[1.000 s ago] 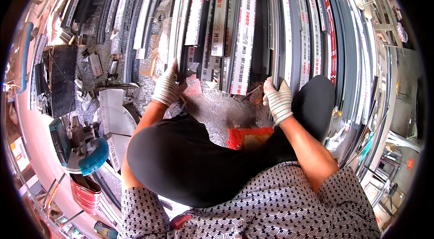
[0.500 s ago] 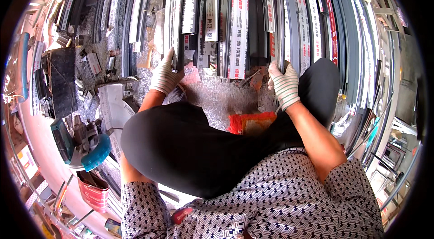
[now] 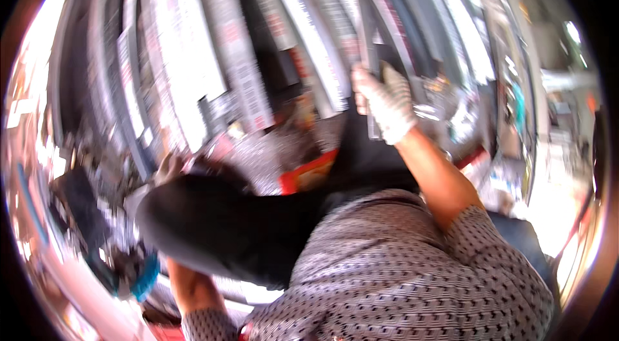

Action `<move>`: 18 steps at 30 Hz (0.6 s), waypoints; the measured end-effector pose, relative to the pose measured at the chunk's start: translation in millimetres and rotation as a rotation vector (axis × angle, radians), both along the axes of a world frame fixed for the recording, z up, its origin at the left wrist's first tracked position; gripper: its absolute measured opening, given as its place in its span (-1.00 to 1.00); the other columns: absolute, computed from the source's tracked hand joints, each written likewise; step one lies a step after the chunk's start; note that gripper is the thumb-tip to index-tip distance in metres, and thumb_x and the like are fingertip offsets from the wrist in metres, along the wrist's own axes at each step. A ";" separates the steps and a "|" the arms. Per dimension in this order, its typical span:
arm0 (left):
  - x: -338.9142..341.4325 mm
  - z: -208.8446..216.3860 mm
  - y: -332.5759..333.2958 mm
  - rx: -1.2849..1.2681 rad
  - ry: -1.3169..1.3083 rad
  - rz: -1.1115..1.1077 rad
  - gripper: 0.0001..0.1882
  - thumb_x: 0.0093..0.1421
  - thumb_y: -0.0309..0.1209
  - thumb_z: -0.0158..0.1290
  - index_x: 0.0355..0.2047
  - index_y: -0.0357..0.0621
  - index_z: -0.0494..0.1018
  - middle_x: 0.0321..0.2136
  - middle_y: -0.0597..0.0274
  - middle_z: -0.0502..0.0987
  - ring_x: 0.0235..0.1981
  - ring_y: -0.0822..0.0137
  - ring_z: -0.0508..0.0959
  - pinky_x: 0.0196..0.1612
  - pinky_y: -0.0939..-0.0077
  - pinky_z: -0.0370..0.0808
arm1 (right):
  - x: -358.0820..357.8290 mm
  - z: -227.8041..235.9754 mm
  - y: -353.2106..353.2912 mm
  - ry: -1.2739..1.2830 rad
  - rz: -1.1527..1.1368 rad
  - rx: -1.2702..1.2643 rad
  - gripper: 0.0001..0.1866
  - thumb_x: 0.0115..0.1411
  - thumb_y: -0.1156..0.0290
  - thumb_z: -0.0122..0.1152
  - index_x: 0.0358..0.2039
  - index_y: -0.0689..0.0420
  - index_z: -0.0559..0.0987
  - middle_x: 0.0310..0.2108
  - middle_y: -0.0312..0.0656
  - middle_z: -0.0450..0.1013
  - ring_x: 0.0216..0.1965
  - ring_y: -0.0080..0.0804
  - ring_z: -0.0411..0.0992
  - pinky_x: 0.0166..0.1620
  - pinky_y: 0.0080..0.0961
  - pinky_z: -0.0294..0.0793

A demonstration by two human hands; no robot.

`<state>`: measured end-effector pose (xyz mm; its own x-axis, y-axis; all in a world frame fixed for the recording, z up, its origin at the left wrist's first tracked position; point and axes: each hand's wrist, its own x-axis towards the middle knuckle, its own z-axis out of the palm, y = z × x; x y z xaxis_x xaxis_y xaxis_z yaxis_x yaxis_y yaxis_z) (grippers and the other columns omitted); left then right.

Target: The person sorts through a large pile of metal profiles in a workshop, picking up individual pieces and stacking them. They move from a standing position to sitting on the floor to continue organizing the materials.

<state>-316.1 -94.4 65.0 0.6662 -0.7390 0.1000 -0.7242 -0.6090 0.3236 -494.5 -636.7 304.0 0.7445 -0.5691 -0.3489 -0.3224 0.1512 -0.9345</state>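
Two gloved hands are at work here, with more than a dozen long strips lying side by side over the floor (image 3: pixel 264 155); the blur defeats an exact count. One of them, a narrow grey strip (image 3: pixel 363 31), is in the right hand (image 3: pixel 385 99), the striped glove's fingers clamped on it close to its near end. That end sticks out below the glove, beside the thigh of the black trousers (image 3: pixel 200 221), on the right side of the strips' near ends.

The left hand (image 3: pixel 169 168) is low beyond the left knee, partly hidden and smeared; I cannot tell whether its fingers are together or apart, nor whether they hold anything. The nearest strips end just past it.

I see one red-and-yellow piece (image 3: pixel 309 173) on the floor between the legs. Toward the floor's left side there is one dark board (image 3: pixel 80 205), and nearer the person one blue curved guard (image 3: pixel 146 278) on a blurred machine. Below that, one red container (image 3: pixel 164 331) is cut off by the view, its contents unreadable. Past the right hand lies crumpled clear plastic (image 3: pixel 463 112); whether it is a bag, I cannot say.
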 end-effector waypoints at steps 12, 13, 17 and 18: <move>16.4 45.1 -169.0 -0.243 0.633 0.530 -0.62 0.35 -0.25 0.08 0.06 -0.26 0.49 -0.12 0.11 0.64 -0.12 0.30 0.61 -0.09 0.35 0.55 | -231.9 -27.2 -133.0 0.350 -0.722 -0.578 -0.68 0.14 0.26 0.29 -0.27 0.25 0.47 -0.53 -0.14 0.47 -0.49 -0.41 0.43 -0.33 -0.39 0.46; 17.9 47.1 -178.5 -0.234 0.632 0.516 -0.62 0.35 -0.25 0.08 0.06 -0.25 0.49 -0.12 0.11 0.64 -0.12 0.30 0.61 -0.09 0.35 0.55 | -244.9 -30.8 -126.9 0.357 -0.763 -0.570 -0.72 0.15 0.31 0.30 -0.27 0.22 0.47 -0.54 -0.23 0.46 -0.48 -0.50 0.39 -0.36 -0.47 0.45; 28.4 46.2 -208.4 -0.211 0.602 0.471 -0.62 0.35 -0.25 0.08 0.06 -0.25 0.49 -0.12 0.11 0.63 -0.12 0.29 0.61 -0.09 0.35 0.55 | -293.8 -80.3 -101.2 0.307 -0.700 -0.825 -0.56 0.10 0.42 0.26 0.00 0.27 0.47 -0.23 -0.02 0.50 -0.15 -0.26 0.48 -0.03 -0.35 0.46; 28.4 41.7 -217.3 -0.217 0.601 0.470 -0.62 0.35 -0.25 0.08 0.06 -0.25 0.49 -0.12 0.11 0.63 -0.12 0.29 0.61 -0.09 0.35 0.55 | -298.3 -91.8 -100.3 0.231 -0.696 -0.878 -0.51 0.09 0.43 0.24 0.06 0.28 0.46 -0.16 0.03 0.50 -0.08 -0.21 0.47 0.03 -0.33 0.45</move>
